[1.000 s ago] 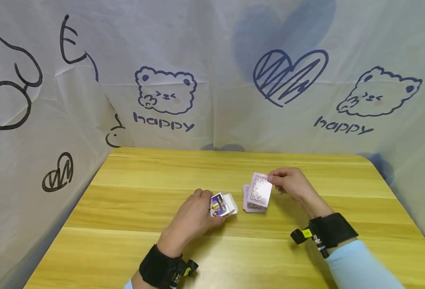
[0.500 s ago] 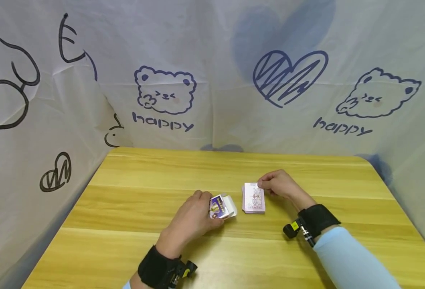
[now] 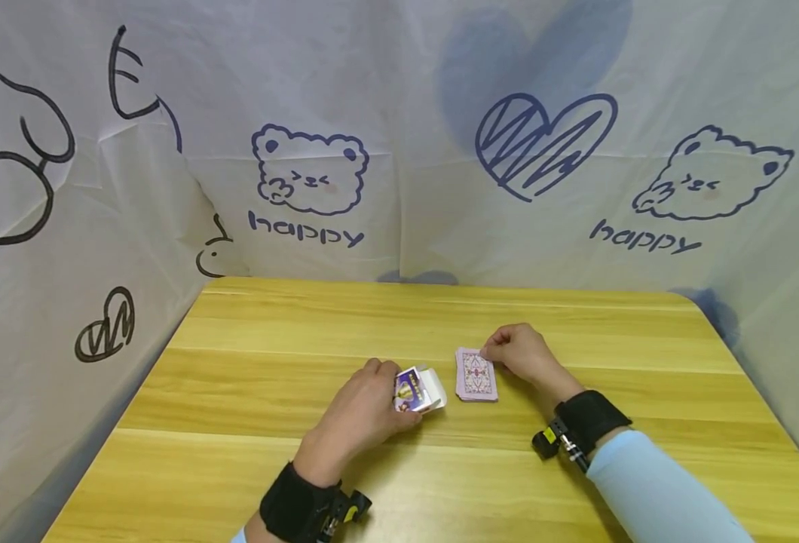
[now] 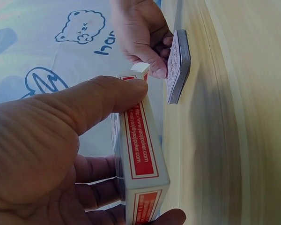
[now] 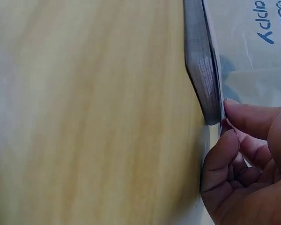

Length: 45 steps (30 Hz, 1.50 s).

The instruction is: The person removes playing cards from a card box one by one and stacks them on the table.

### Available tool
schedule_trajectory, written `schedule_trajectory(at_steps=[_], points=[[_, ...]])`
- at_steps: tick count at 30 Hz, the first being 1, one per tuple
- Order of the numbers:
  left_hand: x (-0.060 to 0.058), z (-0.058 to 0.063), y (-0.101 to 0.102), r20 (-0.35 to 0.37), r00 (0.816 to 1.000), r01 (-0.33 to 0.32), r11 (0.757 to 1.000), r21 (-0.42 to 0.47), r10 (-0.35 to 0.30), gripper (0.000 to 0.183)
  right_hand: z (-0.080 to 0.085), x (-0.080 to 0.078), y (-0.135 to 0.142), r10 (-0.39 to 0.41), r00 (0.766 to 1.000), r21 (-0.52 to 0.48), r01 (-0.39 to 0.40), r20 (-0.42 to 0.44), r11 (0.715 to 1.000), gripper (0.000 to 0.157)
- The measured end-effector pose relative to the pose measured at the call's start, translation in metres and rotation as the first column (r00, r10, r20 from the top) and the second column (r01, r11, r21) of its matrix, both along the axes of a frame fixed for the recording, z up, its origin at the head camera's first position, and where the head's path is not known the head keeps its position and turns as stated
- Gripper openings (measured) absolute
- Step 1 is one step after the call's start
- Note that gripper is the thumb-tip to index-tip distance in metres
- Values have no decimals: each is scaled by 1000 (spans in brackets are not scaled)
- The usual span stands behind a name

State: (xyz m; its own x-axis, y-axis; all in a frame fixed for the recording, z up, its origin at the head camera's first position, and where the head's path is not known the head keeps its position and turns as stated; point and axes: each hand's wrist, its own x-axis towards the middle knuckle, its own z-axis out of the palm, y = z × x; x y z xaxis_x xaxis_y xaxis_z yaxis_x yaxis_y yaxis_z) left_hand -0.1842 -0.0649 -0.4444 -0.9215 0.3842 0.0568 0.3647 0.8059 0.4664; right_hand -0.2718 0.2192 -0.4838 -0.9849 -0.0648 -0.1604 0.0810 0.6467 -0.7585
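Note:
My left hand (image 3: 364, 407) grips a small card box (image 3: 410, 390), purple-fronted with a white open flap facing right. In the left wrist view my thumb lies over the red-and-white narrow side of this card box (image 4: 140, 145), fingers beneath. To its right a deck of playing cards (image 3: 477, 375) lies back up on the table, patterned in pink and white. My right hand (image 3: 523, 356) is at the deck's far right corner. The right wrist view shows thumb and curled index finger pinching the corner of the top card, at the edge of the deck (image 5: 202, 70).
The yellow wood-grain table (image 3: 250, 317) spreads around both hands. White cloth (image 3: 427, 219) with drawn bears and hearts hangs behind it and along the sides. Black straps with small cameras (image 3: 586, 418) sit on both wrists.
My right hand has lowered the held card leftward and down onto the deck, where it now lies nearly aligned. The left hand and card box have stayed in place.

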Motion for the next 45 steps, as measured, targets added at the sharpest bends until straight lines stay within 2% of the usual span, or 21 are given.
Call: schedule_trajectory(at_steps=[25, 34, 45], points=[[-1, -1, -1, -6, 1000, 0, 1000, -11, 0, 77, 1, 0, -4, 38, 998, 112, -33, -40, 993, 16], [1, -2, -2, 2, 1000, 3, 1000, -12, -3, 76, -1, 2, -3, 13, 1000, 85, -13, 2, 996, 16], [0, -1, -3, -33, 999, 9, 1000, -17, -9, 76, -1, 1, 0, -10, 1000, 15, 10, 7, 1000, 17]])
